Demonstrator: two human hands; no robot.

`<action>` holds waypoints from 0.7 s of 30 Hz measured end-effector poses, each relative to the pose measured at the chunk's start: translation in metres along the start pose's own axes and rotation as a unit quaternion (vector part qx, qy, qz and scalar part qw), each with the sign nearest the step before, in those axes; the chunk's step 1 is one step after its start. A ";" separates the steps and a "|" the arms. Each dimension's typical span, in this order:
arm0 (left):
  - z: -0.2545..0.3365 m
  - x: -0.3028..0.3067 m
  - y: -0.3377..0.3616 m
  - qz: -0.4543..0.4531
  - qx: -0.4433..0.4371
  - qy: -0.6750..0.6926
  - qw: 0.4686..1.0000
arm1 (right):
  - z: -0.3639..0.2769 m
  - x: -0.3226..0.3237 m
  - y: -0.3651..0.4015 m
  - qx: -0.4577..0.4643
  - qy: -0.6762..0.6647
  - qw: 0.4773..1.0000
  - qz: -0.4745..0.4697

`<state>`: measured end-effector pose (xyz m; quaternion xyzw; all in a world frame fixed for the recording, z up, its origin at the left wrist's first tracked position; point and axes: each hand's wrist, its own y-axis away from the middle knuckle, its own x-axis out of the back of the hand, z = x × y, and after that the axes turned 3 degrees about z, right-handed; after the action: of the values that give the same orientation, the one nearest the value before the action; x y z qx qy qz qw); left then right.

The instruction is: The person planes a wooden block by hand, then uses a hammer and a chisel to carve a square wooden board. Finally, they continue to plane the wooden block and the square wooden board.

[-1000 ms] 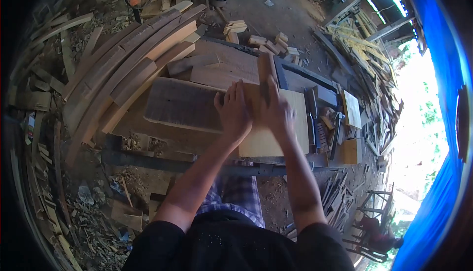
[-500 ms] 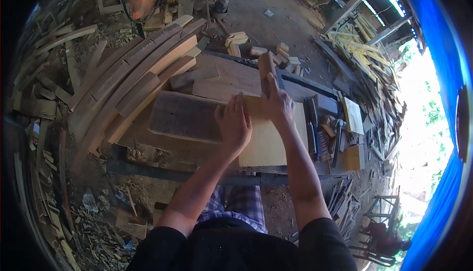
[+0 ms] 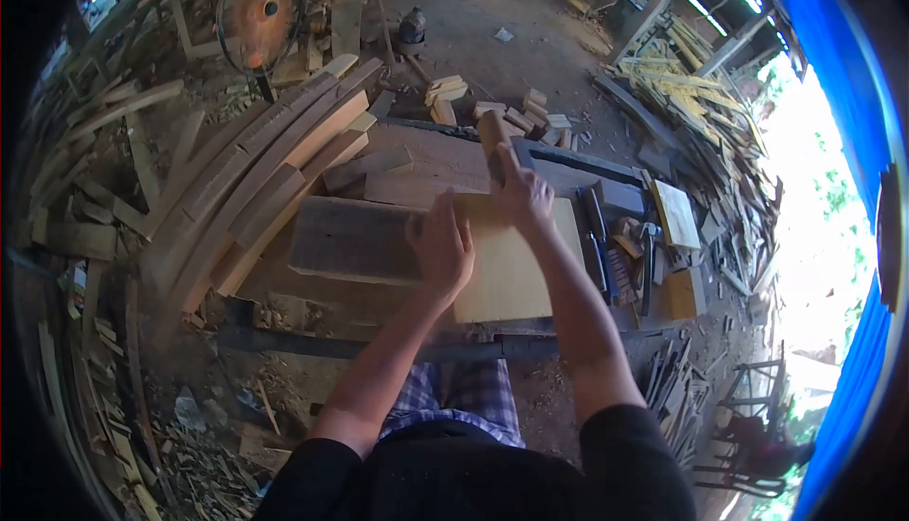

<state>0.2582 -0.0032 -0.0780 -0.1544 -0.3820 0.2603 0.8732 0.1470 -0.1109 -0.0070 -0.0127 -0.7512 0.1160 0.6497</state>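
Observation:
A pale, squarish board (image 3: 507,284) lies flat on the workbench in front of me. My left hand (image 3: 443,248) rests at its left edge, fingers stretched forward and thumb apart, beside a dark weathered plank (image 3: 355,240). Over the board's far edge, my right hand (image 3: 525,201) is closed around the near end of a brown wooden block (image 3: 492,140), which points away from me. The palm hides part of the block, so its full shape cannot be made out.
Long curved timbers (image 3: 256,142) are stacked at left, near an orange fan (image 3: 260,14). A hammer (image 3: 649,265) and other tools lie right of the board. Small wood blocks (image 3: 530,114) sit beyond the bench; scrap piles (image 3: 724,142) line the right.
The view has shifted slightly. My right hand and the wooden block have moved a little to the left and nearer; my left hand stays at the pale board's edge.

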 end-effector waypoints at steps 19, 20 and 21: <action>0.026 0.014 -0.026 -0.220 -0.007 -0.166 0.961 | 0.185 0.081 0.288 -0.267 -0.135 0.948 0.110; 0.029 0.011 -0.030 -0.217 -0.008 -0.167 0.962 | 0.180 0.081 0.293 -0.267 -0.159 0.945 0.100; 0.032 0.005 -0.036 -0.228 -0.004 -0.176 0.957 | 0.176 0.078 0.298 -0.266 -0.176 0.943 0.094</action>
<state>0.2496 -0.0272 -0.0374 -0.0184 -0.5561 0.0757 0.8274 -0.0767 0.1639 -0.0111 -0.2347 -0.8524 -0.0269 0.4666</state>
